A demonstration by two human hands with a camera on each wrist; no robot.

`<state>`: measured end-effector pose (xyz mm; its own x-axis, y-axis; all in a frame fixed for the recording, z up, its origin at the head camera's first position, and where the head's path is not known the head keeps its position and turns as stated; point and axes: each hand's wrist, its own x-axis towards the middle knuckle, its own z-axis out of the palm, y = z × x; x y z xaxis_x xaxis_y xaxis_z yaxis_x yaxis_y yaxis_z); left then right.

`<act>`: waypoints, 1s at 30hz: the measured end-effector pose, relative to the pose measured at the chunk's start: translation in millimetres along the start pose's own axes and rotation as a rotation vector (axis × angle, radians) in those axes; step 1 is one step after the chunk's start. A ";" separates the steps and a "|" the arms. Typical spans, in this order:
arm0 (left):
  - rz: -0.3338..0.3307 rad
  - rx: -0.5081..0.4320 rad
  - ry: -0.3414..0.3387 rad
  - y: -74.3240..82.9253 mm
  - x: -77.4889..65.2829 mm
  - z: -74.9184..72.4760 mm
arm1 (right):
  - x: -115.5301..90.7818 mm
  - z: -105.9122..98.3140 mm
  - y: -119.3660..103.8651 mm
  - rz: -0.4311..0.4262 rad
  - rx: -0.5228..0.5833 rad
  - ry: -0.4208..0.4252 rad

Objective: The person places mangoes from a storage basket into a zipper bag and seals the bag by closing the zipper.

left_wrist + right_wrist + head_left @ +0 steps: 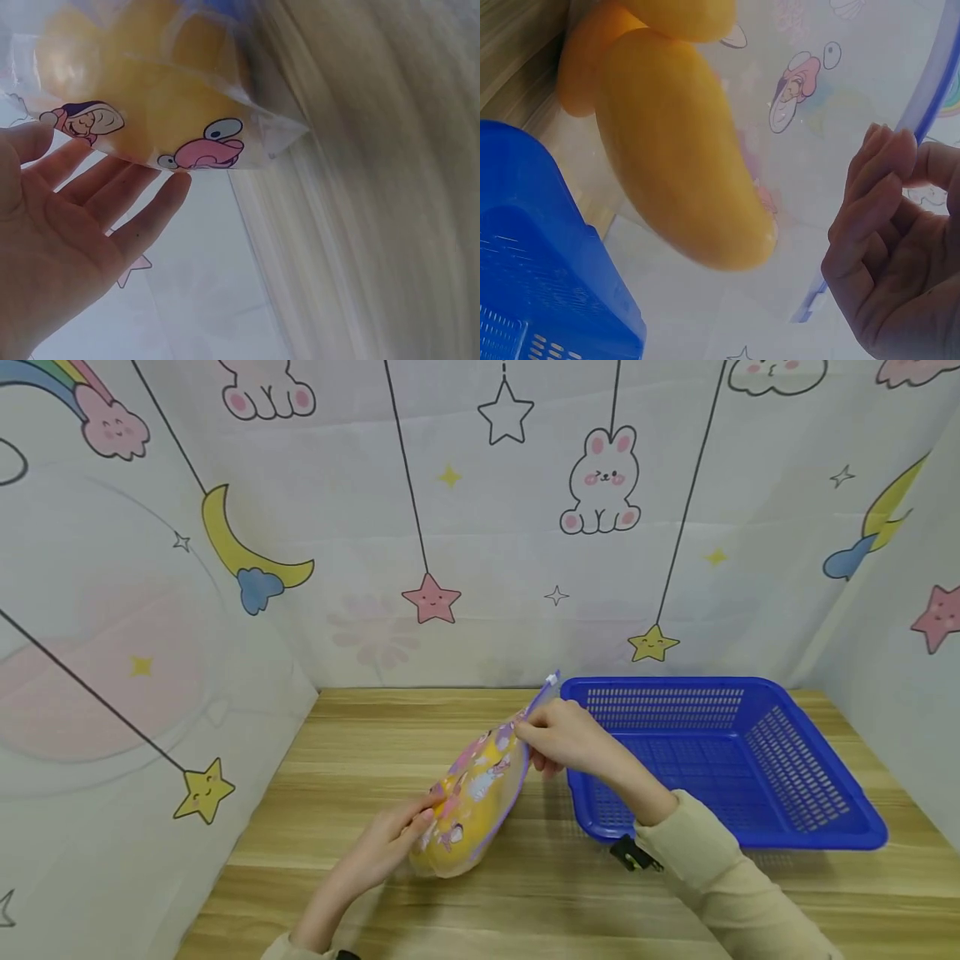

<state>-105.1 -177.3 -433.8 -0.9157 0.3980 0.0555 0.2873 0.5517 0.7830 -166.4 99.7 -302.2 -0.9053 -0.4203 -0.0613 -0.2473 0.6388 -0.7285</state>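
A clear zip bag (468, 793) with cartoon prints and a purple-blue zip edge tilts above the table. Several smooth yellow mango-shaped things (682, 150) lie inside it. My right hand (562, 739) pinches the bag's zip edge between thumb and fingers, below the white slider (552, 679). My left hand (386, 843) touches the bag's lower left side. In the left wrist view, that hand's fingers (150, 217) reach out fairly straight under the bag's printed side, with the thumb close by its edge.
A blue plastic basket (810, 839) with slotted sides stands right of the bag, beneath my right forearm. A small black clip (633, 853) shows beside the right sleeve. The wooden table (360, 735) meets a printed white cloth backdrop (495, 552) behind and at both sides.
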 end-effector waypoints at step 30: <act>-0.155 0.188 0.092 27.7 -30.9 17.0 | 21.4 0.7 -5.5 -0.086 -0.122 -0.043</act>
<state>-64.1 -161.8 -424.3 -0.9721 0.2346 0.0061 0.1805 0.7309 0.6582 -184.1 86.8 -300.0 -0.8640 -0.5024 -0.0337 -0.3657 0.6721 -0.6438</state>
